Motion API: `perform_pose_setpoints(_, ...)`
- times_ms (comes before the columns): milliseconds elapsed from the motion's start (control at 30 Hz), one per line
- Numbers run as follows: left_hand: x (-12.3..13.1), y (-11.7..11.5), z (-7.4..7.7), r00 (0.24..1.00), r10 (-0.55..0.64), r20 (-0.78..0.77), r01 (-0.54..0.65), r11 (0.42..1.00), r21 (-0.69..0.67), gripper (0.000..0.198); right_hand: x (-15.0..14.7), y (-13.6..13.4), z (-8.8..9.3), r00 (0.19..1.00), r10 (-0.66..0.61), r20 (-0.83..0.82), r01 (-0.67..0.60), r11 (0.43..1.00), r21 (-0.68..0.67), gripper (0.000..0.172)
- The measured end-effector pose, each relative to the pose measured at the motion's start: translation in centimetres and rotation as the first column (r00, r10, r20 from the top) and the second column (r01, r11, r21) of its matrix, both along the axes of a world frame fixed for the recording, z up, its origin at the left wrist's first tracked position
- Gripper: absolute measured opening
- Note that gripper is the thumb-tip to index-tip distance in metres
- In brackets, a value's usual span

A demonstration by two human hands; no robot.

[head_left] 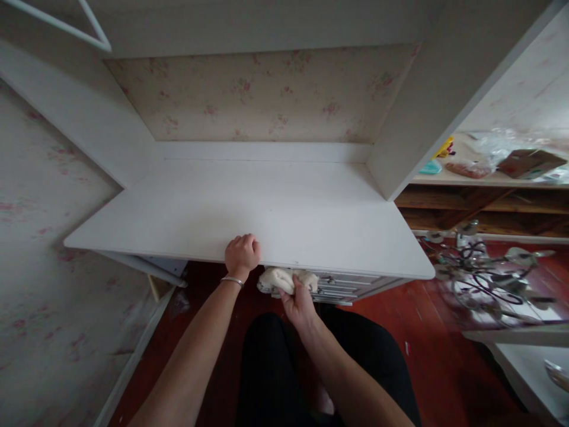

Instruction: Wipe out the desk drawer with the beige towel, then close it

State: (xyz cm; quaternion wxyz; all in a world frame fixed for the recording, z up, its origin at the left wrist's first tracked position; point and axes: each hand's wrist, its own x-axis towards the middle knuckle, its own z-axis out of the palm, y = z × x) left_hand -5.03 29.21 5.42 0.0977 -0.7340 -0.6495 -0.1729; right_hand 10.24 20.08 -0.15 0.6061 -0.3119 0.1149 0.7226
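A white desk top (267, 207) fills the middle of the head view, set in an alcove with flowered wallpaper. My left hand (242, 254), with a silver bangle on the wrist, rests on the desk's front edge with its fingers curled into a fist. Just below the edge, my right hand (299, 296) grips a crumpled cream cloth (278, 279). The cloth is pressed against the front of the white drawers (347, 286) under the desk top.
A white side panel (413, 130) walls the desk on the right. Beyond it a wooden shelf (489, 178) carries plastic bags and a brown box. A tangle of metal lamp parts (484, 279) lies on the red wooden floor at right. Wallpapered wall at left.
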Motion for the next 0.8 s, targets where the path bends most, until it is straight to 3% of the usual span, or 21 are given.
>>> perform_pose_setpoints(167,0.0,-0.1,0.0,1.000,-0.006,0.017,0.006,1.000,0.005,0.021,0.7,-0.1,5.1,0.998,-0.042,-0.042,0.036,0.991,-0.132,0.017)
perform_pose_setpoints(267,0.0,-0.1,-0.1,0.999,-0.011,0.031,0.011,1.000,0.011,0.021,2.3,-0.7,6.7,0.998,-0.047,-0.041,0.039,0.986,-0.164,0.019)
perform_pose_setpoints(500,-0.2,0.0,-0.2,1.000,-0.006,0.026,0.006,1.000,0.005,0.019,9.6,-2.7,6.6,0.991,-0.034,0.132,0.052,0.989,-0.135,0.024)
perform_pose_setpoints(800,-0.1,0.0,-0.3,1.000,-0.016,0.027,0.015,0.999,0.028,0.019,22.3,-4.4,5.7,0.921,-0.158,0.356,0.230,0.958,-0.171,0.027)
